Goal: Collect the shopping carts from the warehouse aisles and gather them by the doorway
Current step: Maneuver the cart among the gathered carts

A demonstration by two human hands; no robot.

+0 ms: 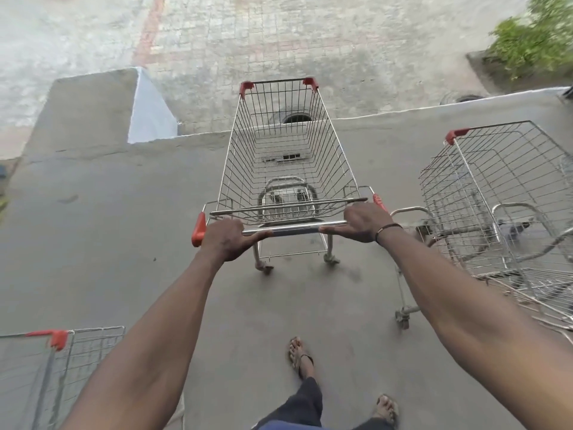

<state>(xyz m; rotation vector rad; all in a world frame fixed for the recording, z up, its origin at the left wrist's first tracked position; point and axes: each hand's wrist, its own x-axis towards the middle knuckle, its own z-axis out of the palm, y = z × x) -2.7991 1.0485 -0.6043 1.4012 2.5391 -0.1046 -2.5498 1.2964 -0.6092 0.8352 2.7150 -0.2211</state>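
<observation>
At the near left corner stands part of a wire cart with a red corner cap. In the middle, on the grey concrete floor, an empty shopping cart points away toward the paved ground beyond the step. The left hand is wrapped around the left end of its handle bar, and the right hand grips the right end. To the right, just beside, stands another wire cart.

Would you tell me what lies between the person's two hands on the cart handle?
Head view: only bare handle bar between left hand and right hand.
</observation>
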